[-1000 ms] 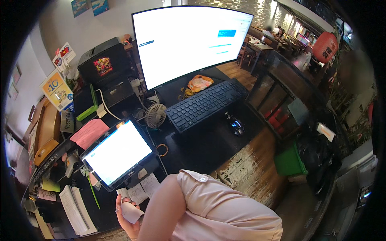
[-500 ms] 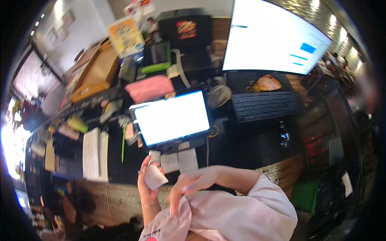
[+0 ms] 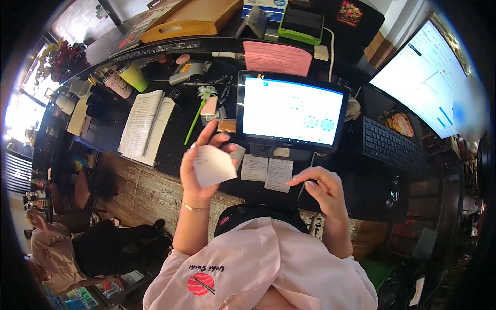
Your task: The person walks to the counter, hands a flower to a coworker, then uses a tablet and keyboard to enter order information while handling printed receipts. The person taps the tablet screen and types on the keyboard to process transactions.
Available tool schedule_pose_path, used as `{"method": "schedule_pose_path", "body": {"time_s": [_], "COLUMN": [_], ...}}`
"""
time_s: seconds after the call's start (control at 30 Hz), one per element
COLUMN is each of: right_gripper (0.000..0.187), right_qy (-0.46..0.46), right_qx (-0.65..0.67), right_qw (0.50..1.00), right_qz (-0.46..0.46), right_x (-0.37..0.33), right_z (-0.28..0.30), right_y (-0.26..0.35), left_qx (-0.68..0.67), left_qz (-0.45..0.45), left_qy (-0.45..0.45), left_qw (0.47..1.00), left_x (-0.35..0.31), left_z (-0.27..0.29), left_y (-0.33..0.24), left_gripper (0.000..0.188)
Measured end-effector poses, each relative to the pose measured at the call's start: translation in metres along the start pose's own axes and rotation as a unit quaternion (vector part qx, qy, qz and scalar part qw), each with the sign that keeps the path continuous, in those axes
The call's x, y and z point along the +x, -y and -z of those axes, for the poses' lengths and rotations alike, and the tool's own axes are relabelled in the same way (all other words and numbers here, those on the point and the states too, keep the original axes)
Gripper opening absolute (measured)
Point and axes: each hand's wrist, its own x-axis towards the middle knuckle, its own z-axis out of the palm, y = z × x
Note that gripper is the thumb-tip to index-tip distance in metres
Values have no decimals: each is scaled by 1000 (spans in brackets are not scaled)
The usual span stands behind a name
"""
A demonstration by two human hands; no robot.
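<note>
My left hand is closed around the edge of a small white paper slip, with faint print near its top; some of its fingers stick up behind the paper. My right hand holds nothing; its index finger is stretched out, with the tip at the right edge of a printed receipt. Whether the finger touches the paper I cannot tell. A second receipt lies beside it, below a lit touchscreen on a stand. Another slip is partly hidden behind the one in my left hand.
An open notebook and a green flower-topped pen lie left of the screen. A pink sheet is behind it. To the right are a black keyboard and a monitor. Another person is at lower left.
My view has shifted, and the desk shows lower and more to the right. My right hand has moved from near my left hand to the right, beside the receipts. The slip stays in my left hand.
</note>
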Motion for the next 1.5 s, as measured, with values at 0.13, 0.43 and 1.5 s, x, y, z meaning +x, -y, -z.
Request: {"method": "schedule_pose_path", "body": {"time_s": [0.13,0.43,1.5], "right_gripper": [15,13,24], "right_qy": [-39,-95,-111], "right_qx": [-7,-31,-12], "right_qw": [999,994,992], "right_qz": [3,35,-66], "right_x": [-2,1,-12], "right_z": [-11,-13,-47], "right_y": [-1,0,-33], "left_qx": [-54,-44,449], "left_qz": [33,27,163], "left_qy": [74,218,56], "left_qw": [995,975,877], "left_x": [18,43,7], "left_z": [-14,-28,41], "left_y": [10,19,7], "left_gripper": [64,83,42]}}
